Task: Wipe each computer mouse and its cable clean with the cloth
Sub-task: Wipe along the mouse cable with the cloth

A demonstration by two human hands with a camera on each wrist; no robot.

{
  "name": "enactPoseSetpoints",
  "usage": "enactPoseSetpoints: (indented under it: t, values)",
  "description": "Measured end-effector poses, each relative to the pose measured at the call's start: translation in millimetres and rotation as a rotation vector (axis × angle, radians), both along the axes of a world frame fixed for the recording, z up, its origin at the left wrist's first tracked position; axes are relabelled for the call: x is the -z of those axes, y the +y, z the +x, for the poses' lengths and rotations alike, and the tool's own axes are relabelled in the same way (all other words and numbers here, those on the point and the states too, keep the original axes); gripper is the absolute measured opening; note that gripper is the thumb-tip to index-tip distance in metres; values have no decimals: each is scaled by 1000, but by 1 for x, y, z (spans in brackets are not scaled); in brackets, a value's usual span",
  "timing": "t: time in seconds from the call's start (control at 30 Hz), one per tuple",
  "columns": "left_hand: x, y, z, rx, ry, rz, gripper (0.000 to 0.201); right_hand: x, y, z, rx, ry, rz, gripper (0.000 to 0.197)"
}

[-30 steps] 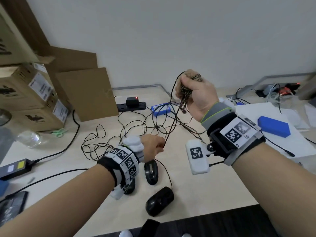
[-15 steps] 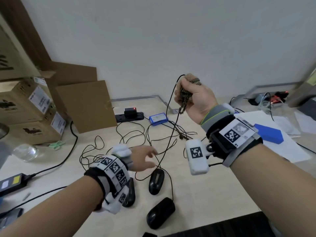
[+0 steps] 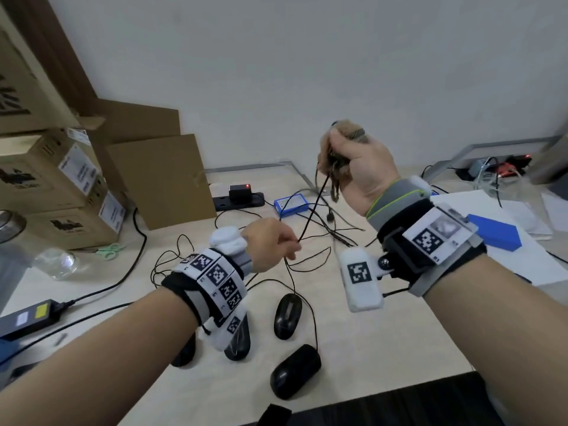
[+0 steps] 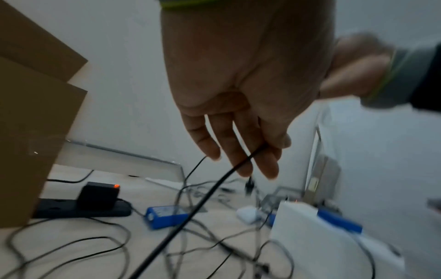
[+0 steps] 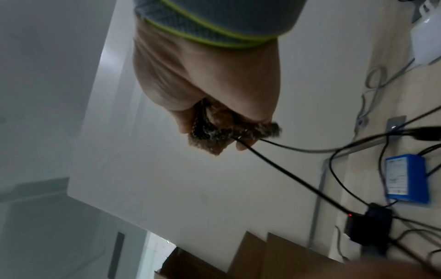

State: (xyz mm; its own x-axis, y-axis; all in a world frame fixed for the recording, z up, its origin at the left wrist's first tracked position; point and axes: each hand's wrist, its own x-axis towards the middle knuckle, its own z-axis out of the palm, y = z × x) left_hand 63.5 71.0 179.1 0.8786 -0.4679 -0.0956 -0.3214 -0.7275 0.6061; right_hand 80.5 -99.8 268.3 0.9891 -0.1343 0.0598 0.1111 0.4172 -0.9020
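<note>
My right hand point(image 3: 350, 167) is raised above the table and grips a brown patterned cloth point(image 3: 347, 130), bunched round a thin black mouse cable point(image 3: 313, 207). The right wrist view shows the cloth point(image 5: 214, 136) in the fist and the cable point(image 5: 286, 175) leaving it. That cable runs taut down to my left hand point(image 3: 285, 244), which pinches it between thumb and fingers point(image 4: 248, 156). Two black mice point(image 3: 287, 315) point(image 3: 295, 375) lie on the table near the front. Further mice point(image 3: 238, 342) are partly hidden under my left wrist.
Loose thin cables point(image 3: 172, 262) tangle across the table middle. A power strip with adapter point(image 3: 239, 195) and a blue box point(image 3: 290, 204) sit behind. Cardboard boxes point(image 3: 55, 179) stand left, with a glass jar point(image 3: 58, 262) and scissors point(image 3: 109, 250). A blue block point(image 3: 495, 232) lies on white paper at right.
My left hand let go of the cable half a second ago with fingers spread, and now pinches it again. The right hand has stayed raised with the cloth round the cable.
</note>
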Motion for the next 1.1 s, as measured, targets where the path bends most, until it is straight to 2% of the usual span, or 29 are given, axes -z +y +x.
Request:
enactPoseSetpoints:
  t: [0.1,0.2,0.23,0.3,0.37,0.4,0.47,0.53,0.6,0.67,0.77,0.87,0.93,1.0,1.1]
  values:
    - [24,14,-3,127,29,371,22,-20,-5,8,26,-25,31,18]
    - [56,29,-13,344,257,902,28,-36,-8,14,50,-55,31,15]
    - [67,36,-17,363,322,997,26,-40,-7,15,45,-65,27,15]
    - [79,51,-18,320,384,1046,28,-44,-4,15,11,-71,11,15]
    - [76,59,-12,295,362,992,38,-38,1,13,-31,-53,-9,18]
    - [68,58,-7,249,319,875,44,-32,4,11,-47,-36,-18,19]
    - [41,46,0,101,259,459,50,-16,13,7,-80,5,-25,17]
    - [11,24,3,-20,222,-11,41,1,22,2,-98,39,-22,16]
    - [-16,0,3,-121,254,-457,26,17,31,-3,-102,68,-29,18]
    - [-35,-15,-1,-194,290,-700,12,30,37,-8,-106,83,-17,17]
    - [-34,-17,-6,-252,266,-749,20,41,36,-8,-106,86,-28,16]
    - [-23,-10,-6,-262,180,-629,21,47,29,-9,-66,128,-49,19]
    - [-12,-4,-5,-232,184,-559,20,49,25,-10,-42,136,-41,19]
    - [0,3,-6,-181,179,-436,20,49,20,-9,-8,141,-16,20]
    - [19,17,-10,-45,143,-102,23,44,13,-4,37,160,17,22]
